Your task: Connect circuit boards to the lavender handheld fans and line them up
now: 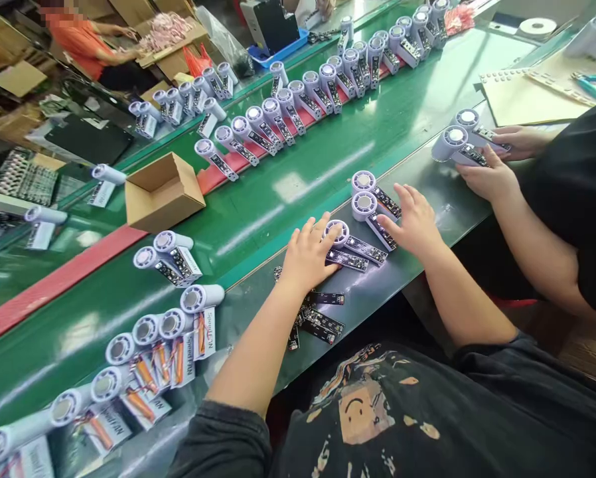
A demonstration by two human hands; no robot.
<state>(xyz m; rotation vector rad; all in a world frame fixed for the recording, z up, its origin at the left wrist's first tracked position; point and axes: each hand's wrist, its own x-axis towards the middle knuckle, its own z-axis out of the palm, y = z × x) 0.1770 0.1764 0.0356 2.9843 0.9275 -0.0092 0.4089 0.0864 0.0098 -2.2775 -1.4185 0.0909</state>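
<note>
My left hand (305, 255) lies with its fingers spread over the heads of two lilac handheld fans. One fan (338, 232) shows beside the fingertips; the other's head is mostly hidden, with its circuit board (348, 259) sticking out. Below my left wrist is a loose pile of black circuit boards (322, 322). My right hand (417, 222) is open, its thumb at the board of a lilac fan (364, 206). Another fan (364, 181) stands right behind that one, near my right fingers. Both pairs of fans have boards exposed in their handles.
Fans with orange wires (121, 348) line the left side. Along the green conveyor belt (258, 232) stand more fans and an open cardboard box (163, 199). At right, a co-worker's hands (494, 172) hold two fans (450, 143). Across the belt, a person in orange (81, 40) works.
</note>
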